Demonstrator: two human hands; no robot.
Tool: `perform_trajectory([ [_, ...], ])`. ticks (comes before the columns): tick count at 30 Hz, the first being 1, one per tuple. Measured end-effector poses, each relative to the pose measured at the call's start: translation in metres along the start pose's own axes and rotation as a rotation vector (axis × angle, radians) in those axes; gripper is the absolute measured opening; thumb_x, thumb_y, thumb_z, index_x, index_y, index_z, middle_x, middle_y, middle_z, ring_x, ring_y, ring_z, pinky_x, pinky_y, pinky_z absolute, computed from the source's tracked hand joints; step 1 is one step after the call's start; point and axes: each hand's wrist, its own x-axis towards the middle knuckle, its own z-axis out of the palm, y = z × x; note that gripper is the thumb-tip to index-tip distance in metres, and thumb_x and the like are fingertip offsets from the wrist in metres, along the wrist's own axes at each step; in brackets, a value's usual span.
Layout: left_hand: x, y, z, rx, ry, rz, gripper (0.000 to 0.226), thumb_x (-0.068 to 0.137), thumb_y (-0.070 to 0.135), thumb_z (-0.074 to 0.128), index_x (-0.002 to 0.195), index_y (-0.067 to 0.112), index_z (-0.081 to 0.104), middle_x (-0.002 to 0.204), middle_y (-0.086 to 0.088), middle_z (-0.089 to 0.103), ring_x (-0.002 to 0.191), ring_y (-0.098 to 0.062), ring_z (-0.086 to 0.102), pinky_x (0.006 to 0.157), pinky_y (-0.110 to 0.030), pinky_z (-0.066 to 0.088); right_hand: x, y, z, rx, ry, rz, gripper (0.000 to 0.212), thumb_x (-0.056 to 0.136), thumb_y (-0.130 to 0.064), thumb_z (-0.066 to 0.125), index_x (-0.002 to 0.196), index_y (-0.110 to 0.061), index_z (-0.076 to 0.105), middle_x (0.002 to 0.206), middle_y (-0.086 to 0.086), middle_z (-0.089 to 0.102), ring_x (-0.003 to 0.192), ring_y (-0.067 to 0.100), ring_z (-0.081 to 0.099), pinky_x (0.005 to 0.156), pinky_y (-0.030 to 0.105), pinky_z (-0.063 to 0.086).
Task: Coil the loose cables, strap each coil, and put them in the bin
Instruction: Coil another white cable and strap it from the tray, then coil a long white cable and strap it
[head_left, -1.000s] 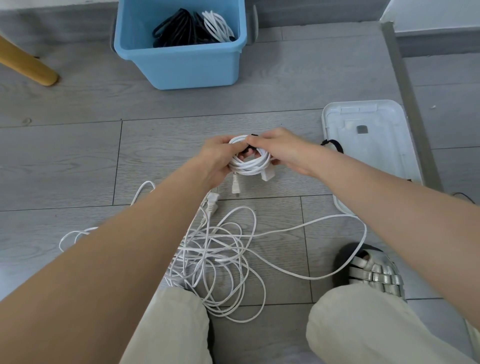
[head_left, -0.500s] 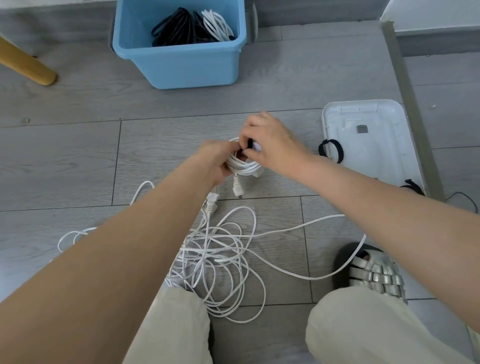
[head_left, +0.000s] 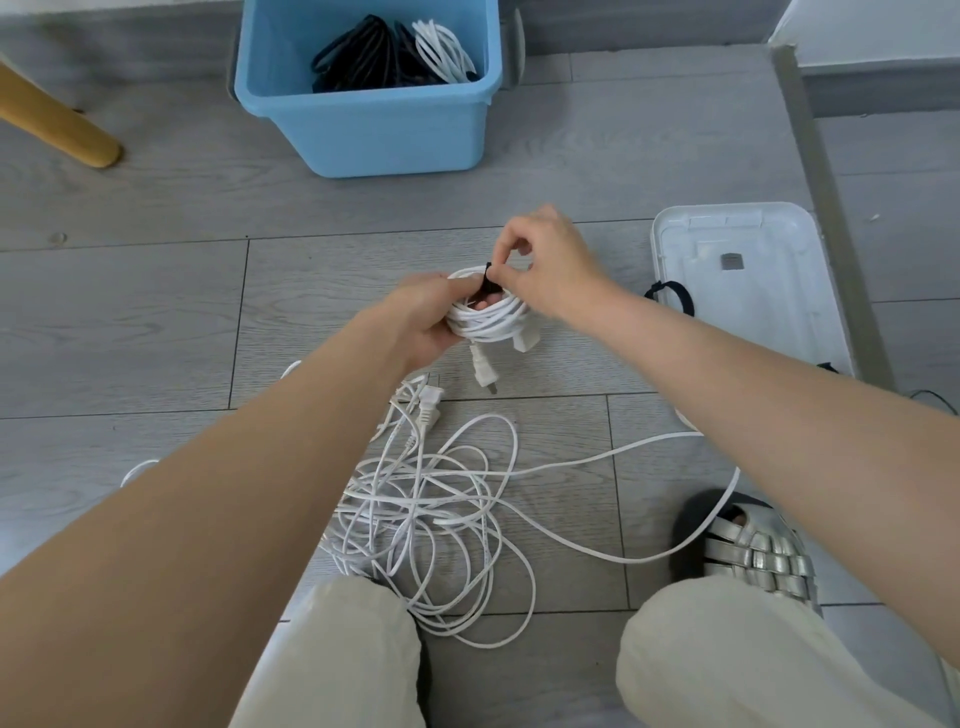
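A white cable coil (head_left: 491, 319) hangs above the grey floor, with its plug (head_left: 483, 370) dangling below. My left hand (head_left: 426, 317) grips the coil's left side. My right hand (head_left: 545, 265) pinches a black strap (head_left: 489, 280) that crosses the top of the coil. A tangle of loose white cables (head_left: 436, 499) lies on the floor between my knees. The blue bin (head_left: 374, 119) stands at the far side and holds black and white coils.
A white lid (head_left: 748, 291) lies upside down on the right, with a black strap loop (head_left: 672, 293) at its left edge. A wooden leg (head_left: 57, 124) is at the far left. My sandal (head_left: 753, 551) and knees are near the loose cables.
My right hand has shifted from the coil's right side to its top and now pinches the black strap there. The coil stays in my left hand.
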Motion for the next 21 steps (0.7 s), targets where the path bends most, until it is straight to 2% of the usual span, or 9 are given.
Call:
perform_trajectory([
  [2, -0.004, 0.0, -0.006, 0.061, -0.042, 0.024, 0.015, 0.096, 0.0, 0.046, 0.086, 0.003, 0.058, 0.058, -0.003, 0.067, 0.051, -0.005, 0.063, 0.052, -0.014, 0.052, 0.003, -0.006, -0.003, 0.209, -0.132, 0.195, 0.023, 0.083, -0.011, 0.065, 0.07, -0.021, 0.05, 0.088, 0.002, 0.053, 0.084, 0.013, 0.05, 0.073, 0.024, 0.04],
  [4, -0.008, 0.0, -0.013, 0.093, -0.096, 0.042, 0.016, 0.096, -0.001, 0.045, 0.088, 0.002, 0.058, 0.063, -0.004, 0.069, 0.054, -0.006, 0.065, 0.055, -0.014, 0.053, 0.006, -0.009, -0.009, 0.462, -0.325, 0.371, 0.02, 0.086, -0.005, 0.062, 0.079, -0.017, 0.048, 0.078, 0.004, 0.057, 0.07, 0.014, 0.056, 0.066, 0.024, 0.048],
  [5, -0.01, 0.0, -0.017, 0.111, -0.119, 0.046, 0.016, 0.096, -0.002, 0.045, 0.089, 0.001, 0.059, 0.067, -0.006, 0.069, 0.056, -0.007, 0.066, 0.059, -0.015, 0.054, 0.006, -0.011, -0.011, 0.5, -0.413, 0.416, 0.017, 0.087, -0.003, 0.061, 0.084, -0.015, 0.049, 0.077, 0.005, 0.059, 0.068, 0.014, 0.058, 0.064, 0.025, 0.051],
  [7, -0.011, 0.0, -0.024, 0.164, -0.141, 0.051, 0.014, 0.095, -0.002, 0.045, 0.091, 0.001, 0.058, 0.074, -0.008, 0.069, 0.059, -0.008, 0.067, 0.066, -0.017, 0.054, 0.008, -0.011, -0.013, 0.417, -0.536, 0.411, 0.007, 0.088, -0.004, 0.059, 0.091, -0.009, 0.057, 0.079, 0.006, 0.063, 0.068, 0.014, 0.061, 0.061, 0.023, 0.053],
  [9, -0.011, 0.0, -0.03, 0.209, -0.137, 0.054, 0.012, 0.095, -0.002, 0.046, 0.093, 0.0, 0.058, 0.081, -0.011, 0.066, 0.061, -0.008, 0.066, 0.066, -0.017, 0.054, 0.01, -0.014, -0.01, 0.336, -0.58, 0.381, 0.007, 0.089, -0.004, 0.059, 0.094, -0.003, 0.062, 0.078, 0.006, 0.065, 0.069, 0.013, 0.063, 0.062, 0.021, 0.056],
  [12, -0.01, 0.001, -0.034, 0.204, -0.083, 0.098, 0.011, 0.093, -0.004, 0.048, 0.091, 0.002, 0.057, 0.084, -0.011, 0.06, 0.063, -0.008, 0.063, 0.058, -0.011, 0.051, 0.015, -0.023, -0.005, 0.22, -0.517, 0.313, 0.014, 0.086, -0.002, 0.061, 0.1, 0.002, 0.064, 0.077, 0.009, 0.065, 0.069, 0.017, 0.062, 0.072, 0.029, 0.058],
  [16, -0.01, 0.026, -0.036, 0.146, 0.02, 0.244, 0.01, 0.091, 0.0, 0.054, 0.09, 0.01, 0.058, 0.085, -0.004, 0.059, 0.077, -0.009, 0.056, 0.067, -0.012, 0.049, 0.031, -0.039, -0.01, 0.092, -0.261, 0.22, 0.017, 0.082, -0.004, 0.067, 0.098, 0.003, 0.068, 0.091, 0.019, 0.069, 0.079, 0.03, 0.068, 0.083, 0.041, 0.056],
  [19, -0.009, 0.051, -0.043, 0.093, 0.157, 0.321, 0.003, 0.091, 0.011, 0.058, 0.091, 0.014, 0.058, 0.091, -0.002, 0.06, 0.089, -0.012, 0.057, 0.077, -0.019, 0.046, 0.047, -0.057, -0.021, 0.21, -0.035, 0.172, 0.004, 0.078, -0.006, 0.072, 0.079, -0.004, 0.068, 0.087, 0.017, 0.07, 0.083, 0.031, 0.069, 0.08, 0.043, 0.057],
  [21, -0.01, 0.067, -0.047, 0.025, 0.212, 0.348, 0.002, 0.092, 0.018, 0.059, 0.092, 0.016, 0.058, 0.094, 0.0, 0.06, 0.093, -0.013, 0.056, 0.078, -0.021, 0.044, 0.061, -0.077, -0.03, 0.388, 0.084, 0.174, 0.02, 0.077, -0.004, 0.072, 0.065, -0.014, 0.06, 0.081, 0.011, 0.067, 0.083, 0.03, 0.069, 0.075, 0.041, 0.058],
])
